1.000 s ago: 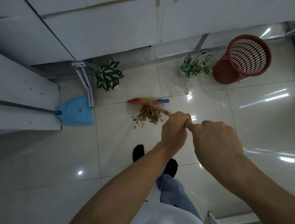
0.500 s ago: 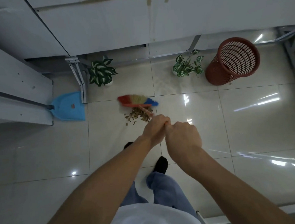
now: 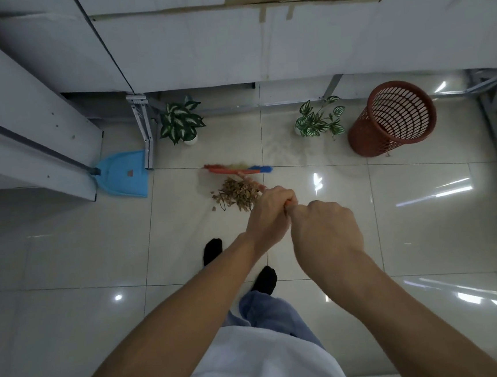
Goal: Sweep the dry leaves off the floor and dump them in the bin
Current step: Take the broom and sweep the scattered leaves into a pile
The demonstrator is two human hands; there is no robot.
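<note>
A small pile of dry brown leaves point(image 3: 237, 193) lies on the glossy tiled floor in front of my feet. Just beyond it is the multicoloured broom head point(image 3: 236, 169), red at the left and blue at the right, slightly blurred. Its orange handle runs back over the leaves into my hands. My left hand point(image 3: 270, 213) grips the handle lower down, and my right hand point(image 3: 324, 231) grips it right behind. A reddish-brown mesh bin point(image 3: 391, 121) stands upright at the far right. A blue dustpan point(image 3: 123, 175) rests on the floor at the left.
Two potted plants point(image 3: 181, 123) point(image 3: 319, 120) stand along the white wall. A white cabinet or desk point(image 3: 27, 141) juts out at the left, beside a metal leg point(image 3: 143, 131) next to the dustpan. Metal frame legs point(image 3: 492, 104) are at the far right.
The broom head lifted slightly toward the wall, then came back down beyond the leaves. The leaf pile looks a little tighter. Both hands have stayed on the handle.
</note>
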